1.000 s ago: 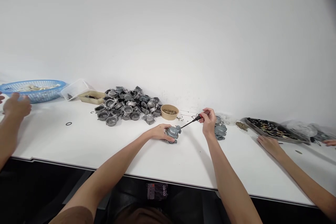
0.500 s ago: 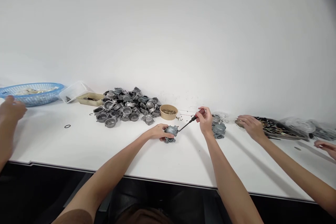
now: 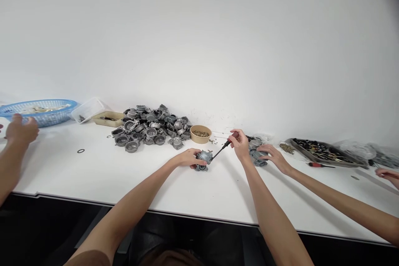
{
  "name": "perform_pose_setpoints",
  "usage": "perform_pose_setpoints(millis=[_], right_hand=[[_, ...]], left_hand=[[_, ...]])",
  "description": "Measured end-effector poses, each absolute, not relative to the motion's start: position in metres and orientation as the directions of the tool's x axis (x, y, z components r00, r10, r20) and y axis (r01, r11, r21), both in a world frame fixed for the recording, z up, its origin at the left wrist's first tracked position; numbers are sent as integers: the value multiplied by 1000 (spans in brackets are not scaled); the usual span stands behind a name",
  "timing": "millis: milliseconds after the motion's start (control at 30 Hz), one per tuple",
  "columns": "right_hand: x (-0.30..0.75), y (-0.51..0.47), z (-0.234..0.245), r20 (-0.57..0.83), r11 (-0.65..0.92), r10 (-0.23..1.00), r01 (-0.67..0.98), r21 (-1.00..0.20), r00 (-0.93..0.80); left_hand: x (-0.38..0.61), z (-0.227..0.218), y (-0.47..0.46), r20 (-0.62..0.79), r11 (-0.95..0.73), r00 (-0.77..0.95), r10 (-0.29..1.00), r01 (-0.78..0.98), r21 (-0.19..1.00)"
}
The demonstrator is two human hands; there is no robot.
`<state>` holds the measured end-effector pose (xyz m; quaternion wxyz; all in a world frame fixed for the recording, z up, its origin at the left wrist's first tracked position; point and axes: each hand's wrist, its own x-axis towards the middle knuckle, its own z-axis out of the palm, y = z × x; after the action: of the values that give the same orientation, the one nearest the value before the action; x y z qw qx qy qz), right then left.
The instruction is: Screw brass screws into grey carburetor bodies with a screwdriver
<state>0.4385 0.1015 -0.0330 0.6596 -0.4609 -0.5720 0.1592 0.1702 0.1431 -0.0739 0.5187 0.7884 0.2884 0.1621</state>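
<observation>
My left hand (image 3: 189,157) is closed around a grey metal carburetor (image 3: 204,158), keeping it on the white table. In my right hand (image 3: 241,144) is a screwdriver (image 3: 226,144) with a red and black handle, slanting down to the left. Its tip meets the right side of the carburetor; the screw there is too small to make out. Behind the carburetor stands a round cardboard bowl (image 3: 200,137) of small brass-coloured screws, with a few loose screws beside it.
Left of the bowl lies a heap of grey metal float bowls (image 3: 151,132). A co-worker's hand (image 3: 274,158) touches another carburetor (image 3: 258,157) at right. Beyond are a tray of parts (image 3: 324,151) and a second screwdriver (image 3: 318,165). Another person's hand (image 3: 22,129) is by a blue basket (image 3: 59,118).
My right hand and the screwdriver have shifted slightly left, the screwdriver now steeper. The co-worker's hand at right has moved left from the tray onto the other carburetor.
</observation>
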Motion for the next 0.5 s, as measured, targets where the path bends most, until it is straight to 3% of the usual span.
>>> perform_pose_setpoints(millis=[200, 400, 500], right_hand=[[452, 84, -26, 623, 523, 722, 353, -776, 301], [548, -12, -18, 632, 495, 757, 489, -719, 163], [532, -3, -17, 601, 486, 761, 399, -778, 243]], left_hand=[[170, -72, 142, -54, -293, 779, 625, 298, 909], [170, -73, 142, -52, -289, 780, 624, 292, 912], [170, -73, 143, -49, -293, 783, 621, 290, 911]])
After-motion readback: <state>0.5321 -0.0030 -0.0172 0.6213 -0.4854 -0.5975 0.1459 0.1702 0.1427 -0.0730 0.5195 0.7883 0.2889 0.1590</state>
